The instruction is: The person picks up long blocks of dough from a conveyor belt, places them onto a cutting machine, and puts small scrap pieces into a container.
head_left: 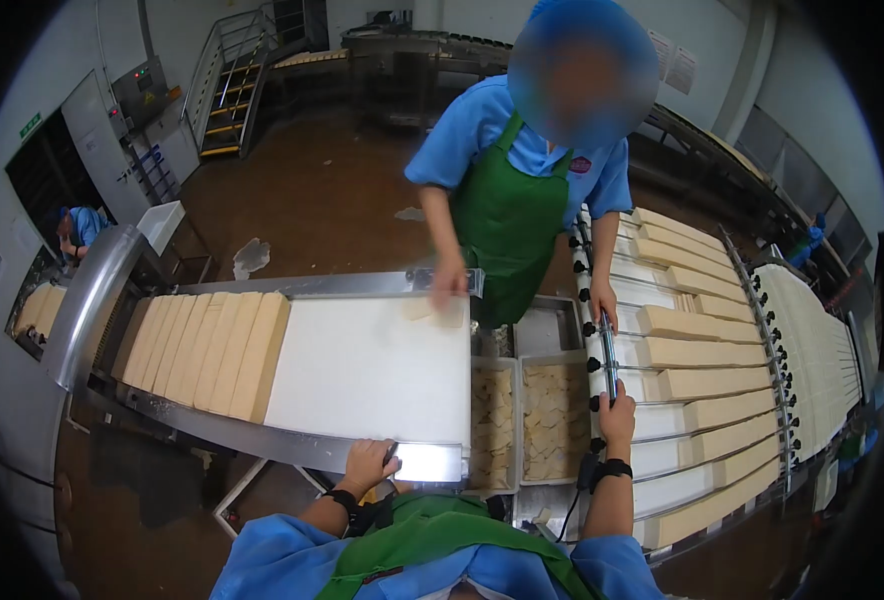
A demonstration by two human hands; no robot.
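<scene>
My left hand point(367, 463) is at the near metal side rail point(252, 432) of the left conveyor, fingers curled round a small dark item that I cannot make out. At the near edge of the right conveyor, my right hand point(618, 415) has its fingers closed on the lower end of a metal bar point(609, 355). A co-worker's hand point(603, 300) is at the bar's far end. Pale slabs of layered dough point(202, 345) stand side by side on the white left belt point(367, 360). Long dough strips point(712, 353) lie in separate lanes on the right conveyor.
A co-worker in a green apron point(507, 220) stands opposite; their other hand point(449, 280) is blurred above small pale pieces point(434, 315). Between the conveyors stand bins of dough scraps point(552, 420). Metal stairs point(234, 95) rise behind. Another person point(84, 228) is at far left.
</scene>
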